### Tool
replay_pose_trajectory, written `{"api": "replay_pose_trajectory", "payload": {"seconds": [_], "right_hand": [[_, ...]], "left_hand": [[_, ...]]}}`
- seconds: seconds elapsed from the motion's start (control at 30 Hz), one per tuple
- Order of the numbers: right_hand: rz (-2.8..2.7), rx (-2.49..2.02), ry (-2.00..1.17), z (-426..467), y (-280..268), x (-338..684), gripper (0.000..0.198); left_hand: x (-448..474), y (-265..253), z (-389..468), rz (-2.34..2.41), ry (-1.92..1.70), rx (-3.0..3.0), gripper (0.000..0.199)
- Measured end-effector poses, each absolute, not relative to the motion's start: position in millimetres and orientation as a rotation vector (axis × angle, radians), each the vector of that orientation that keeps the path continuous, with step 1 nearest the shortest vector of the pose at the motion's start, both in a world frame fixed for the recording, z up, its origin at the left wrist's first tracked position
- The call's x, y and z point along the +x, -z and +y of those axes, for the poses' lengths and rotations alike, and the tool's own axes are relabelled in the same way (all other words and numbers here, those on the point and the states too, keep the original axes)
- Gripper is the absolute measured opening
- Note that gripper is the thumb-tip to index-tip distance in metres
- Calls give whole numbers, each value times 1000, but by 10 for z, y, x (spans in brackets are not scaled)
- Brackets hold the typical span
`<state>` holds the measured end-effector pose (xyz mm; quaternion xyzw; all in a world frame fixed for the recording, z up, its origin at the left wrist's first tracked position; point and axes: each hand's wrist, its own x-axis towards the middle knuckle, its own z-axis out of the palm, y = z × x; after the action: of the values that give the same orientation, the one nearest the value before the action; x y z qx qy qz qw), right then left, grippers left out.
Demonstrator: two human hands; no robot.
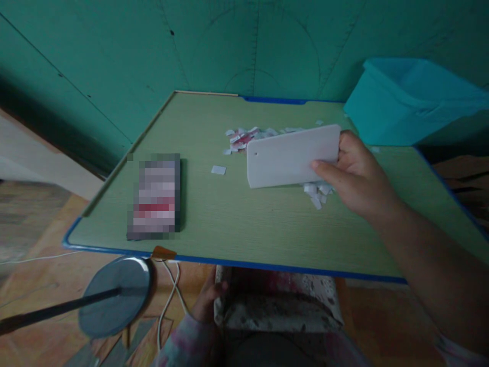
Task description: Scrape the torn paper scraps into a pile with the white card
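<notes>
My right hand (357, 176) grips the right end of a flat white board (292, 158) with rounded corners and a small hole near its left end. Its thumb lies on the face, and the other fingers curl behind. Beneath and behind the board are paper scraps (240, 140), some reddish; more scraps (317, 195) lie by its lower edge. Below the table's front edge, my left hand (208, 297) is closed around the left edge of a pale, dark-spotted open container (280, 313). Part of that hand is hidden by the container's side.
A turquoise bin (385, 112) stands at the table's back right. On the green table (214, 219), a blurred-out device (156, 196) lies left and a single paper slip (218, 169) near the middle. A round grey stand base (114, 300) and white cable (168, 306) are below left.
</notes>
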<state>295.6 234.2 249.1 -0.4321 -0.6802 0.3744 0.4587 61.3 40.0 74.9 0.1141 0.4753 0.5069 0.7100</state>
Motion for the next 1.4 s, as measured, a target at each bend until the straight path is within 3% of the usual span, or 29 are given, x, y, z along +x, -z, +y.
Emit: {"api": "replay_pose_trajectory", "payload": {"seconds": [0.17, 0.4, 0.87, 1.2, 1.4], "right_hand": [[-1616, -1046, -911, 2314, -2555, 2975, 22], [-1604, -1119, -887, 2315, -2544, 2944, 24], [-1758, -1244, -1294, 2288, -2604, 3024, 28], [-1775, -1333, -1141, 2350, -2538, 3099, 34], [-1866, -1258, -1416, 2248, -2606, 3038, 32]], "left_hand": [[512, -635, 447, 889, -985, 170, 23], [446, -569, 422, 901, -985, 161, 25], [650, -903, 340, 1024, -1115, 283, 24], [648, -794, 345, 979, -1149, 282, 46], [571, -923, 228, 1063, -1073, 178, 26]]}}
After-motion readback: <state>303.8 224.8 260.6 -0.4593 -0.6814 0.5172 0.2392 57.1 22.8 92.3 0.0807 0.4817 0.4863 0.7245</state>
